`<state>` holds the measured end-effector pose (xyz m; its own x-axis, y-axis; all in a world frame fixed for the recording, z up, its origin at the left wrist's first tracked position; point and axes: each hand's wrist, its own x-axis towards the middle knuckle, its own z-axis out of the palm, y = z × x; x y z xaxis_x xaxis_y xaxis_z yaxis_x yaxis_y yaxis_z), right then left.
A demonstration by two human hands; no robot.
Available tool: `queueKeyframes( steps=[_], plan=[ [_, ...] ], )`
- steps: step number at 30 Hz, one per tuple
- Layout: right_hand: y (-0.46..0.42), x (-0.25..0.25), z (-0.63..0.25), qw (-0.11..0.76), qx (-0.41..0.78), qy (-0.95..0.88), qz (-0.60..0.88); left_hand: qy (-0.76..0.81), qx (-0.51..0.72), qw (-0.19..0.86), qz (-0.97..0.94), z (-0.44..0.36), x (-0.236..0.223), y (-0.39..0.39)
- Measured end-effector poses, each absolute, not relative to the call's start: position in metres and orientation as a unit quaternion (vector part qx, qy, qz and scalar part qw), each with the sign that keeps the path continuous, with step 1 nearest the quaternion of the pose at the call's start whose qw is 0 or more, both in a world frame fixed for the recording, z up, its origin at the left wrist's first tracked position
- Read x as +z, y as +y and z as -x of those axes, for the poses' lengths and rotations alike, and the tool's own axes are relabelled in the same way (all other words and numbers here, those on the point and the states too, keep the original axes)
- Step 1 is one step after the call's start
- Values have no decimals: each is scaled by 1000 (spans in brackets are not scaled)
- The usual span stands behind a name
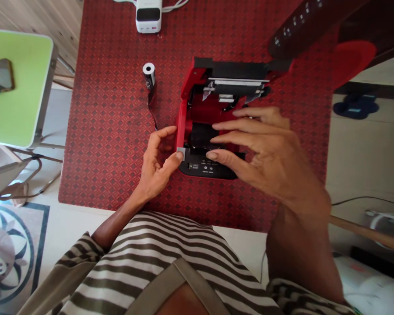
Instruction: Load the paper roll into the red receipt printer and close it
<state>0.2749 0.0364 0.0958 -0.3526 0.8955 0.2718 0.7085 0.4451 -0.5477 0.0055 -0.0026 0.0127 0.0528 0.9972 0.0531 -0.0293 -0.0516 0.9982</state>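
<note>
A small red and black printer (181, 118) stands on the table with its lid raised, showing rollers and a white bar inside the lid. Down in its bay sits a black roll (202, 134). My left hand (157, 159) grips the printer's front left side, the thumb on a grey patch at the corner and the fingers curled against the outer wall. Over the bay's right side reaches my right hand (262, 144), fingers stretched and apart, their tips at the black roll; I cannot tell how firmly they touch it. Its thumb hovers by the front panel (205, 166) with small buttons.
Left of the printer, a small roll (149, 75) with a white end trails a dark strip across the red patterned table (111, 131). A white power bank (149, 16) with cables lies at the back. At far left is a green folding table (22, 109) bearing a phone (5, 75).
</note>
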Motion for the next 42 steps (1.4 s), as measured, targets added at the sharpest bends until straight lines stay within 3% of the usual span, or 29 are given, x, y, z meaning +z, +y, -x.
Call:
queueKeyframes(
  steps=[5,11,18,26,36,42],
  plan=[
    [51,110,-267,188,148,-818,523,459,506,512,-521,-6,11,-2],
    [74,89,-248,126,119,-838,518,466,506,506,-520,-7,11,-1],
    [97,62,-245,133,129,-841,508,469,504,514,-511,-7,12,-2],
    [85,79,-251,111,91,-830,539,465,495,518,-520,-6,14,-2],
    [30,141,-269,252,92,-773,575,466,497,501,-533,-2,12,1],
    [-6,100,-312,447,149,-629,618,464,499,505,-529,-2,11,0]
  ],
)
